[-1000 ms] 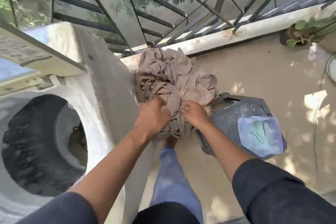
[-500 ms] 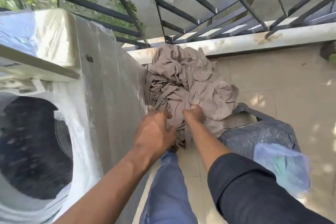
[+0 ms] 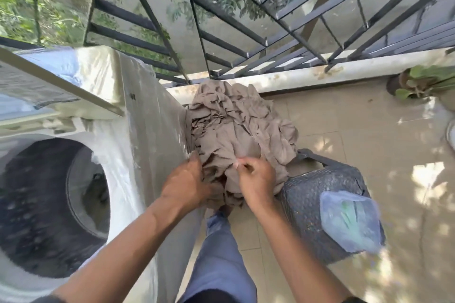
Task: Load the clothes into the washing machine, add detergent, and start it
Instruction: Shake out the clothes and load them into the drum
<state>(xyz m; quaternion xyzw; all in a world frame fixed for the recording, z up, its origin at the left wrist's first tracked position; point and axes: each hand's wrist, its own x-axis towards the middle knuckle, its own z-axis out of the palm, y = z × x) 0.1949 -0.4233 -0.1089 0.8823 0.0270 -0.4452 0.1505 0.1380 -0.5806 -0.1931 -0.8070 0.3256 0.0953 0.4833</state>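
A big crumpled bundle of beige cloth [image 3: 236, 128] hangs in front of me, beside the right wall of the white washing machine [image 3: 138, 135]. My left hand [image 3: 187, 184] grips the bundle's lower left part. My right hand [image 3: 256, 179] pinches a fold at its lower middle. The machine's round drum opening [image 3: 51, 206] gapes dark at the left, with its lid [image 3: 49, 88] raised above it. A dark woven laundry basket [image 3: 320, 206] stands on the floor just right of the bundle, with a translucent plastic bag [image 3: 349, 221] on its side.
A black metal railing [image 3: 246, 39] and a low pale ledge [image 3: 307, 76] close the balcony behind the bundle. A potted plant [image 3: 418, 81] sits at the far right. My blue trouser leg [image 3: 219, 253] is below the hands, on the beige tiled floor [image 3: 369, 142].
The bundle has been lifted clear of the basket and held near the machine's side. My right hand has shifted its grip to a higher fold. The view has swung slightly.
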